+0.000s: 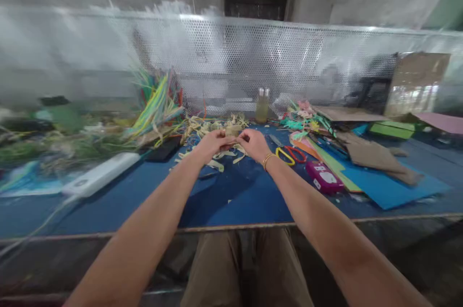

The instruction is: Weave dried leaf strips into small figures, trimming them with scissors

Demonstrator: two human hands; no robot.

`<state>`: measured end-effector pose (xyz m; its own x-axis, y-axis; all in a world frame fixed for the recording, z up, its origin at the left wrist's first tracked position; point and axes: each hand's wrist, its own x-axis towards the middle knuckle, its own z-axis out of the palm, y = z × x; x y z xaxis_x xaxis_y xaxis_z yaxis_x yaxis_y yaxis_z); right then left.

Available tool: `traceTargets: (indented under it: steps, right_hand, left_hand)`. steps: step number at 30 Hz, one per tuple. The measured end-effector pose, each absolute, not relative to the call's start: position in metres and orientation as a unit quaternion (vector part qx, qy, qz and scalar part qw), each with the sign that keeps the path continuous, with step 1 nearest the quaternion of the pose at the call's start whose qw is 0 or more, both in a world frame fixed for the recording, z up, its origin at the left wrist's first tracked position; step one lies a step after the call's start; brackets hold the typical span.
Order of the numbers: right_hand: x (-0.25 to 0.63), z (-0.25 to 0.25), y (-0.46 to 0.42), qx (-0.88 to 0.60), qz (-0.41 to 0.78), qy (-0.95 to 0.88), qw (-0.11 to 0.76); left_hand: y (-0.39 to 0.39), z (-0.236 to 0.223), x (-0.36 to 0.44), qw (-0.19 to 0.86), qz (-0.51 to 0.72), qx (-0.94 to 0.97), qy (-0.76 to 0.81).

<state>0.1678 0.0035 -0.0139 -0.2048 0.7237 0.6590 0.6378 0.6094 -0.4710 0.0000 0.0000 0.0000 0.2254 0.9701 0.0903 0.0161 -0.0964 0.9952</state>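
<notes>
1. The blue table [235,206] spans the frame's lower half.
2. Pale strips [197,126] lie scattered about the centre, beyond and beneath the hands.
3. The left hand [212,147], just left of centre, has its fingers drawn together, apparently pinching the pale piece.
4. The right hand [255,144] mirrors it, pinching from the right; it is nearer the scissors [286,148] (right of centre).
5. The pale piece [233,130] sits at centre, between both hands' fingertips; blur hides its long axis.

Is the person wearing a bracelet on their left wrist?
No, the gold-colored bracelet is around the right wrist, while the left wrist is bare.
</notes>
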Motion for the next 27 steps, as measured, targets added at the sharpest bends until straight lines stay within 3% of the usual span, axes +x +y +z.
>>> traceTargets:
  steps: [9,27]
  right_hand:
    - [0.169,-0.013,0.004,-0.39,0.16,-0.767,0.483]
    - [0.159,-0.027,0.01,-0.456,0.379,-0.613,0.523]
  left_hand:
    - [0.006,-0.004,-0.003,0.496,0.513,0.561,0.419]
    - [0.004,-0.007,-0.001,0.514,0.483,0.555,0.441]
